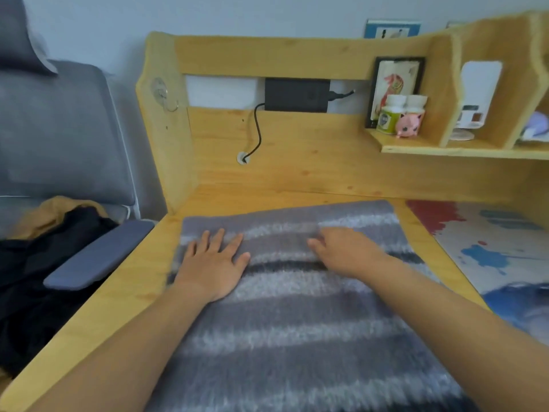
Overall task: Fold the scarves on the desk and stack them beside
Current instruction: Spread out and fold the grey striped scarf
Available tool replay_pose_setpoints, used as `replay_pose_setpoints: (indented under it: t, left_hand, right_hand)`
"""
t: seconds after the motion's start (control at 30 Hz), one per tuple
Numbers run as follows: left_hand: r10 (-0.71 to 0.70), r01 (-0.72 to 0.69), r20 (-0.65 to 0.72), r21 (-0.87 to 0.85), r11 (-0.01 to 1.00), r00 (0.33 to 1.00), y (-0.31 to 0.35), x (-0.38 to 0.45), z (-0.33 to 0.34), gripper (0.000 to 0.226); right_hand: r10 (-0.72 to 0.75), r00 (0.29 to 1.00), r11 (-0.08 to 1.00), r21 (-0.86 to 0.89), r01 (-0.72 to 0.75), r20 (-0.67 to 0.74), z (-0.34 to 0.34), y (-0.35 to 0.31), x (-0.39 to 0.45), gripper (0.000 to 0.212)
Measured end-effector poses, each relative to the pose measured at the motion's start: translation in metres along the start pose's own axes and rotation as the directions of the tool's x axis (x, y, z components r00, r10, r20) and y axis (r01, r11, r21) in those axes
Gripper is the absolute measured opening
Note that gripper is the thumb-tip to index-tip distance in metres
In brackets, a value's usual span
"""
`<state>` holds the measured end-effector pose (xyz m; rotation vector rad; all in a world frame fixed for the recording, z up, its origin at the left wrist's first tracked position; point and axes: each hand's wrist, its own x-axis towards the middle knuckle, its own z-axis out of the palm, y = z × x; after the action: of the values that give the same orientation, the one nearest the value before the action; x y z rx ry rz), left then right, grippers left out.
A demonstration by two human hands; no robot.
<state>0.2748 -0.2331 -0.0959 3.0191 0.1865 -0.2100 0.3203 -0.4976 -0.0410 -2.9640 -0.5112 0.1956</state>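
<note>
On wooden desk, grey striped scarf lies flat, long axis running from me toward back panel. Both my hands rest on its far end: left hand flat, fingers spread, gripping nothing; right hand just beside, blurred, fingers bent onto fabric, grip I cannot tell. Right hand nearer far edge. Bottle label on shelf unreadable; no other writing legible.

Left hand flat, fingers spread; right hand blurred.
</note>
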Motion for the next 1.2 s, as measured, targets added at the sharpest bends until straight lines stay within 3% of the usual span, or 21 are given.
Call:
replay_pose_setpoints:
  t: [0.03,0.1,0.17,0.27,0.33,0.37,0.43,0.5,0.63,0.77,0.83,0.9,0.97,1.13,1.2]
  left_hand:
    - [0.001,-0.001,-0.008,0.003,1.000,1.000,0.001,0.002,0.005,0.065]
    - [0.006,-0.006,-0.028,0.009,1.000,1.000,-0.001,0.004,0.009,0.065]
    - [0.003,-0.002,-0.042,0.018,1.000,0.999,-0.004,0.004,0.009,0.065]
    - [-0.025,0.025,-0.022,0.012,1.000,0.999,0.000,0.002,0.008,0.064]
    - [-0.052,0.052,0.017,0.008,0.999,0.998,0.001,0.003,0.005,0.064]
    - [-0.067,0.067,0.033,0.006,0.998,0.997,0.002,0.004,0.003,0.064]
    - [-0.100,0.100,0.057,-0.004,0.995,0.993,0.004,0.008,-0.001,0.066]
    - [-0.121,0.122,0.037,-0.034,0.992,0.992,0.013,0.010,-0.003,0.060]
    - [-0.130,0.118,-0.224,-0.067,0.991,0.966,0.026,0.004,0.008,0.039]
    - [-0.123,0.093,-0.378,-0.097,0.991,0.918,0.022,0.000,0.012,0.039]
    - [-0.135,0.103,-0.397,-0.100,0.990,0.908,0.022,-0.001,0.012,0.041]
    - [-0.131,0.101,-0.398,-0.095,0.990,0.908,0.023,-0.001,0.013,0.042]
    - [-0.123,0.100,-0.396,-0.079,0.992,0.910,0.023,0.000,0.014,0.044]
    - [-0.111,0.103,-0.336,-0.040,0.994,0.935,0.021,-0.001,0.012,0.050]
    - [-0.143,0.132,-0.229,-0.064,0.989,0.963,0.023,-0.002,0.007,0.054]
  right_hand:
    - [-0.030,0.993,0.998,-0.063,0.023,-0.114,0.004,0.004,0.015,0.049]
    - [-0.050,0.992,0.988,-0.151,0.032,-0.117,0.015,0.018,0.041,0.061]
    - [0.127,0.992,0.990,-0.056,-0.126,0.026,0.021,0.045,0.061,0.070]
    - [0.346,0.935,0.938,0.013,-0.348,0.072,0.022,0.084,0.078,0.079]
    - [0.402,0.915,0.915,0.054,-0.400,-0.038,0.023,0.093,0.078,0.086]
    - [0.432,0.887,0.902,0.107,-0.419,-0.165,0.026,0.095,0.075,0.086]
    - [0.511,0.756,0.859,0.268,-0.436,-0.408,0.032,0.098,0.066,0.081]
    - [0.602,0.671,0.795,0.400,-0.455,-0.433,0.032,0.102,0.061,0.076]
    - [0.615,0.699,0.746,0.555,-0.367,-0.364,0.027,0.114,0.062,0.071]
    - [0.685,0.681,0.614,0.708,-0.349,-0.258,0.017,0.126,0.056,0.077]
    - [0.655,0.720,0.598,0.741,-0.307,-0.230,0.012,0.131,0.055,0.075]
    - [0.556,0.792,0.573,0.806,-0.147,-0.251,0.010,0.130,0.056,0.073]
    - [0.483,0.820,0.577,0.816,-0.034,-0.307,0.013,0.129,0.058,0.072]
    - [0.441,0.848,0.718,0.682,-0.139,-0.292,0.018,0.126,0.058,0.072]
    - [0.432,0.861,0.775,0.599,-0.202,-0.268,0.015,0.126,0.056,0.076]
